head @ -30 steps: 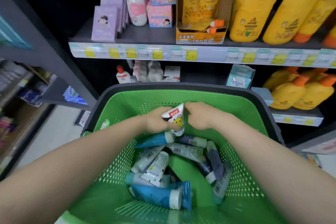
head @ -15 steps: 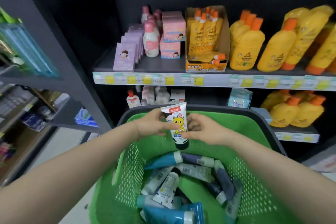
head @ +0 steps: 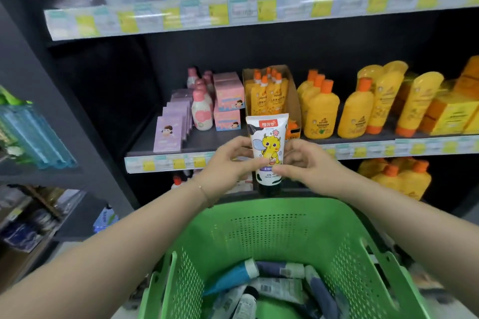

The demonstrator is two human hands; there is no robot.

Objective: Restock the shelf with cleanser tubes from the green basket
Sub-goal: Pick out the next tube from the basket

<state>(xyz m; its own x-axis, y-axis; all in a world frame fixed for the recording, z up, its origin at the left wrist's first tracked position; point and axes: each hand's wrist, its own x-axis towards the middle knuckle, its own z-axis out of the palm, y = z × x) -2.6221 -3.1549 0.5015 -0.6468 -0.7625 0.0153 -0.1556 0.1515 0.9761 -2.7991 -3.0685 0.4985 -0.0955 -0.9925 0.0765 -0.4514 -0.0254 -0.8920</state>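
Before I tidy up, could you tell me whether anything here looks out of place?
In the cardboard display box, an orange cap sits low at the front beside the cleanser tube, as though one pouch has toppled; the other pouches stand upright.

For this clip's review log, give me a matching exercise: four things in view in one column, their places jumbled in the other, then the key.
1. cartoon tube
2. green basket
3. purple boxes
4. yellow bottles

a. leftmost goods on the middle shelf
b. held between left hand and right hand
c. middle shelf, right part
d. lowest in view, loose tubes inside

Pairs: 1-b, 2-d, 3-a, 4-c.
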